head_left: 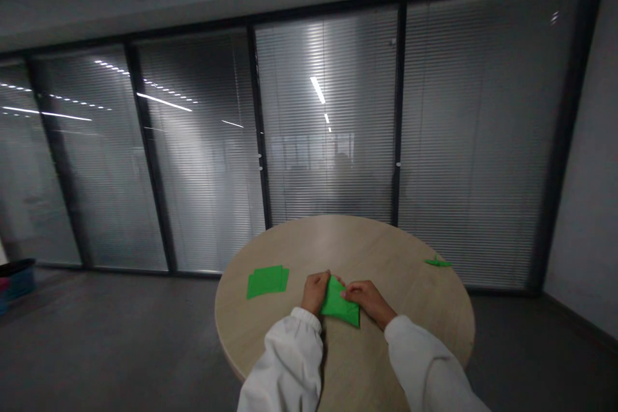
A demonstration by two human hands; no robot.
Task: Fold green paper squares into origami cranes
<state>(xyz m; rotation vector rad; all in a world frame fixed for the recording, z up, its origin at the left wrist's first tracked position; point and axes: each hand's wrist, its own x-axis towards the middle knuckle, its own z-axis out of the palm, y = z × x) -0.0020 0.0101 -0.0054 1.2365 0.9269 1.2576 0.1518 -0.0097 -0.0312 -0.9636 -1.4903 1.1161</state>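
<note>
A green sheet of paper [339, 304], with what look like creases, is held between my two hands just above the round table. My left hand [315, 291] grips its left side, fingers closed on the edge. On the right, my right hand [369, 301] pinches the upper right part of the sheet. The fingertips partly cover the paper, so its full shape is hidden. Off to the left lie several flat green sheets [265, 280], overlapping one another. A small folded green paper piece [438, 262] with pointed ends rests near the table's right edge.
The round wooden table [338, 238] stands before glass partitions with blinds [328, 109]. A white wall [589, 219] rises at the right. On the floor at far left sits a dark-rimmed blue bin [20, 278].
</note>
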